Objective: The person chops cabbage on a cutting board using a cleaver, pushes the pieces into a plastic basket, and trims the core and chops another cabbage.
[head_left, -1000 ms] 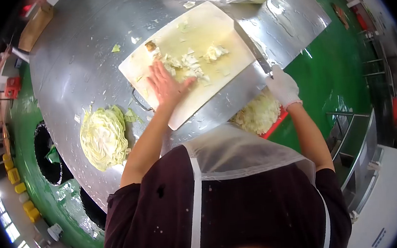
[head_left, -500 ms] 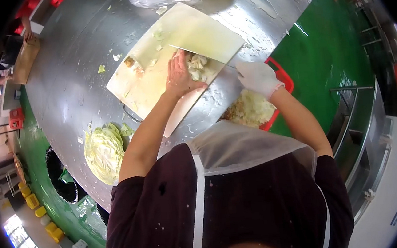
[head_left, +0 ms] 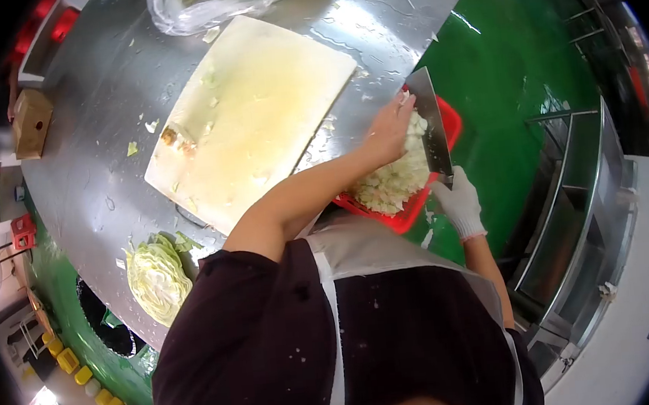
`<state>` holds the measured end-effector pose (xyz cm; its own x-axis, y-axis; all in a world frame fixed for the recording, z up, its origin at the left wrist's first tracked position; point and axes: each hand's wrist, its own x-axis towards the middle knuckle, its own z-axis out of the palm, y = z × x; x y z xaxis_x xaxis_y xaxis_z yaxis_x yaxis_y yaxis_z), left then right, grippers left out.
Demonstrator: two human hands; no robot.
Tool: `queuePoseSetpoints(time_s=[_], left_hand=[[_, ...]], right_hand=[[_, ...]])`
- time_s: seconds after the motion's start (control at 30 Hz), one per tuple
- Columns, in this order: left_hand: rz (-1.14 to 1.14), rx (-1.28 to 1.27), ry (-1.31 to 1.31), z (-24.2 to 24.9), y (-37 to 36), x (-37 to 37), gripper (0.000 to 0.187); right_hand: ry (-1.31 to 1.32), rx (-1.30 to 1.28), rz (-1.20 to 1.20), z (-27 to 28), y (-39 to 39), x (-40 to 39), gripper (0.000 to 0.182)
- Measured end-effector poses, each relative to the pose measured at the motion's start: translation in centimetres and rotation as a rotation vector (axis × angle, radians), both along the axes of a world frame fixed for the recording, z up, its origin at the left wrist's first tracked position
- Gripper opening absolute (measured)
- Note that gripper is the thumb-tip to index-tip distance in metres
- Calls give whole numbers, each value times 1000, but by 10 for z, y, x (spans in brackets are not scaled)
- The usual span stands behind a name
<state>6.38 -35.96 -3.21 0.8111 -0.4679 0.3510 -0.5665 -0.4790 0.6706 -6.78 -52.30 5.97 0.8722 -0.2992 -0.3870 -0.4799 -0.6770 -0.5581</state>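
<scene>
My bare left hand [head_left: 389,129] reaches past the table's edge, over the red basket [head_left: 450,123] of chopped cabbage [head_left: 392,181]. It presses against the flat of a cleaver [head_left: 432,127]; any cabbage under the palm is hidden. My gloved right hand [head_left: 457,202] grips the cleaver's handle and holds the blade upright above the basket. The pale cutting board [head_left: 251,116] lies on the steel table [head_left: 102,129] with only small scraps and a stem piece [head_left: 170,136] on it.
Half a cabbage [head_left: 155,279] rests cut side up near the table's left edge. A clear plastic bag [head_left: 207,8] with whole cabbages lies at the far side. A wooden box [head_left: 30,120] stands at the left. The green floor [head_left: 514,70] and a metal rack [head_left: 572,204] are at the right.
Both hands have moved from the cutting board to the right, over the red basket. The chopped cabbage pile has left the board, and the cleaver now stands above the basket.
</scene>
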Motion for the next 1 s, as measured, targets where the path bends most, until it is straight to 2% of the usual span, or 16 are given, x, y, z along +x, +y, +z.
queuePoseSetpoints(time_s=[0.1, 0.13, 0.23, 0.3, 0.33, 0.43, 0.53, 0.63, 0.67, 0.73, 0.77, 0.8, 0.83, 0.87, 0.97, 1.0], left_hand=[[-130, -165, 138, 22, -17, 1, 98], [-154, -62, 166, 42, -11, 5, 97], [-37, -46, -18, 37, 29, 25, 91], [305, -157, 55, 27, 85, 40, 76], [487, 72, -166, 14, 125, 63, 69], [1106, 316, -45, 0, 231, 97, 66], [1103, 550, 319, -1, 268, 114, 62], [630, 708, -33, -20, 227, 116, 56], [525, 706, -1, -4, 185, 101, 58], [356, 566, -96, -14, 118, 75, 61], [257, 469, 94, 17, 82, 57, 63], [178, 453, 20, 14, 58, 41, 64], [82, 434, 89, 4, 34, 35, 60], [57, 450, -38, -9, 16, 20, 60], [-182, 428, -27, 4, -5, -12, 59], [-179, 413, -90, 15, 3, -26, 59]], right_hand=[[15, -41, -78, -3, -14, 0, 35], [4, -47, -99, -5, -16, 2, 35], [-7, 18, -188, -10, -22, -3, 34], [-3, 169, -281, -7, -21, -4, 33], [-40, 152, -283, -13, -23, -7, 33], [-163, 208, -292, -74, -51, -31, 27], [-26, 436, -405, -63, -43, -38, 27], [-10, 492, -428, -67, -44, -52, 27], [-4, 499, -443, -65, -42, -54, 28], [-6, 506, -463, -64, -40, -53, 28], [-2, 506, -469, -62, -39, -53, 29], [1, 506, -474, -61, -40, -53, 29], [2, 498, -473, -60, -42, -53, 29], [4, 492, -469, -60, -44, -54, 29], [-40, 497, -465, -51, -47, -55, 30], [-50, 505, -466, -48, -47, -59, 31]])
